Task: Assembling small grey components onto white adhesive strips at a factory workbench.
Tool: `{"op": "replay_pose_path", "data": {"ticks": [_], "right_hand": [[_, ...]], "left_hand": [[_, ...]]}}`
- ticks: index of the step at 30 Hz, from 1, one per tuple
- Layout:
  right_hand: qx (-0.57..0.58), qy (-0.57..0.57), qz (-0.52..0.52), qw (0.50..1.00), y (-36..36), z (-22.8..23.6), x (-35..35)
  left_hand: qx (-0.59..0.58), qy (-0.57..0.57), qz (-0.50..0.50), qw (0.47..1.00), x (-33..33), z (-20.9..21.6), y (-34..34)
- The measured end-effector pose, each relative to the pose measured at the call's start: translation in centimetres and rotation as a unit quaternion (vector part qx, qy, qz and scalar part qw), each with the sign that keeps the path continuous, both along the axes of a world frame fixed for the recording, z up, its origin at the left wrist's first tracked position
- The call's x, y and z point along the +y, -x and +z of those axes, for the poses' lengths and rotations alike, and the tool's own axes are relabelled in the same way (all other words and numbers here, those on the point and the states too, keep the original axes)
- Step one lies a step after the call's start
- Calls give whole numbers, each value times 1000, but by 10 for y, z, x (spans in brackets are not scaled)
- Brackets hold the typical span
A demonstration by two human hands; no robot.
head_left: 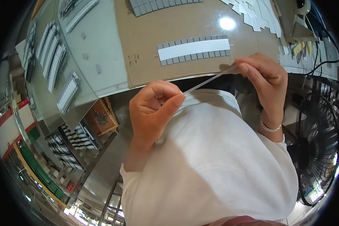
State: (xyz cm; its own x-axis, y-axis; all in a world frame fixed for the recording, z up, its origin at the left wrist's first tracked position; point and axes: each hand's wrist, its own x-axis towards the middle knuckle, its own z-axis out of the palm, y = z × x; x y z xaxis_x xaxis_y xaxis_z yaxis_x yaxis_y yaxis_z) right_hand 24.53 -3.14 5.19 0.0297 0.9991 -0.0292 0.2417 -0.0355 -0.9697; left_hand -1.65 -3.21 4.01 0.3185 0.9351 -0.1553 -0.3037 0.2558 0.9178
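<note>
A thin grey-white strip [209,81] stretches between my two hands just in front of the table edge. My left hand [154,109] pinches its lower left end between thumb and fingers. My right hand [263,75] pinches the upper right end; a bracelet sits on that wrist. Beyond the strip, on a brown cardboard sheet [147,34], lies a row of small grey tiles with a white strip [194,49] laid along it.
Several finished tile rows [51,52] lie on a grey board at the left. A pile of white paper pieces [252,13] sits at the back right. More grey tiles [158,5] lie at the far edge. A black floor fan [318,150] stands at the right.
</note>
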Motion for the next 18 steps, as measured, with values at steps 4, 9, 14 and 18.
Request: {"op": "replay_pose_path", "data": {"ticks": [4,9,14,18], "right_hand": [[-132,-146,-50,979,1,-9,7],[73,-5,-13,997,1,-3,12],[-182,-102,8,978,17,-9,29],[-261,-111,-16,959,25,-11,32]], "left_hand": [[13,-35,-8,999,2,-2,-8],[296,-181,124,930,18,4,-8],[476,-261,172,822,39,-2,-18],[504,-250,158,812,39,-6,-20]]}}
